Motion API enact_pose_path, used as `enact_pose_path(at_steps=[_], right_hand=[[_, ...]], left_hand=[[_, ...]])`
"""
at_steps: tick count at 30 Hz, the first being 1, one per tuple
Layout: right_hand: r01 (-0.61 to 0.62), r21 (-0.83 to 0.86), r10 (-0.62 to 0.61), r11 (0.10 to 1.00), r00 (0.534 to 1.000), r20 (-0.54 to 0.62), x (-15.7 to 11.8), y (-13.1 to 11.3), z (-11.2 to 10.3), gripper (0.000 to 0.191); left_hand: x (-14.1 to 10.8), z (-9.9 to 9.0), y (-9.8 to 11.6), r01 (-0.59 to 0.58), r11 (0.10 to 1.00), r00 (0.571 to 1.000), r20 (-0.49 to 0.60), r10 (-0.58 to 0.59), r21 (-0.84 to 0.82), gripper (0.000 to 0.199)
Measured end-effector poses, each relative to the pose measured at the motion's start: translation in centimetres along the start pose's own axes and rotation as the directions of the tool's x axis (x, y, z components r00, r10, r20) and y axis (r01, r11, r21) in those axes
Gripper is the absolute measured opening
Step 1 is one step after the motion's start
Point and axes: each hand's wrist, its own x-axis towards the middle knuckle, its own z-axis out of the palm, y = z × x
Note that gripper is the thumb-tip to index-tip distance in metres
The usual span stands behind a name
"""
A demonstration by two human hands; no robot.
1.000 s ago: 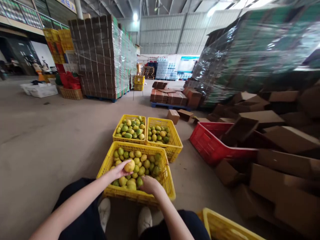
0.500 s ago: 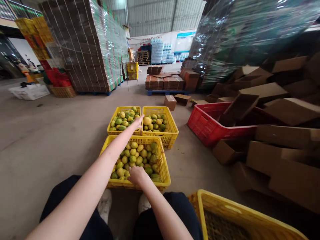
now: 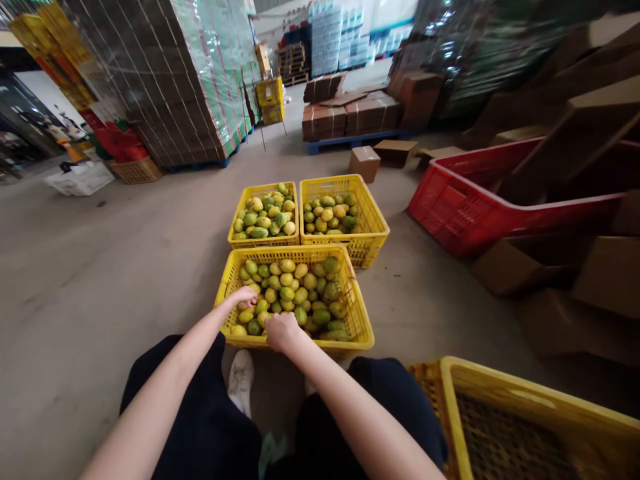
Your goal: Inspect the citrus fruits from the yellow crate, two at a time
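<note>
Oval yellow-green fruit (image 3: 287, 293), kind uncertain, fills the near yellow crate (image 3: 295, 252) at my feet. My left hand (image 3: 243, 297) hovers low over its left side, fingers loosely bent and apart, with no fruit visible in them. By the near rim, my right hand (image 3: 281, 331) is closed, with a yellow fruit (image 3: 263, 319) at its fingertips; the back of the hand hides part of the grip. Behind stand two more yellow crates, the back left one (image 3: 235, 220) heaped with fruit and the back right one (image 3: 373, 223) holding a lower layer.
Another yellow crate (image 3: 450, 413) stands by my right knee. A red crate (image 3: 450, 213) with cardboard in it is at the right, among loose cartons (image 3: 610, 273). Flattened cardboard on a blue pallet (image 3: 340, 143) and a wrapped stack (image 3: 200, 80) stand behind.
My left hand has drawn back from the rear crates to the near crate. My right hand has stayed near the front rim. The view has tilted down.
</note>
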Motion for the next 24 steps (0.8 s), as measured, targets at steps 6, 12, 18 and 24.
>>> enact_pose_path(at_steps=[6,12,18,24], right_hand=[[0.129,0.007,-0.129,0.992,0.989,0.066,1.1,-2.8,0.3,0.043],[0.110,0.008,-0.110,0.994,0.993,0.044,2.6,-1.1,-3.5,0.043],[-0.244,0.025,0.246,0.969,0.963,-0.110,1.4,3.3,-6.6,0.055],[-0.284,0.070,0.288,0.956,0.956,-0.051,0.5,5.0,-6.5,0.049]], left_hand=[[2.4,4.0,1.9,0.157,0.979,0.988,0.033,-0.154,-0.128,0.018],[2.5,6.3,5.6,0.031,0.961,0.990,0.141,0.008,-0.274,0.023],[3.0,0.9,0.7,0.083,0.989,0.994,-0.066,-0.092,-0.120,0.023],[4.4,-1.1,-7.6,0.214,0.973,0.969,-0.141,-0.201,0.085,0.034]])
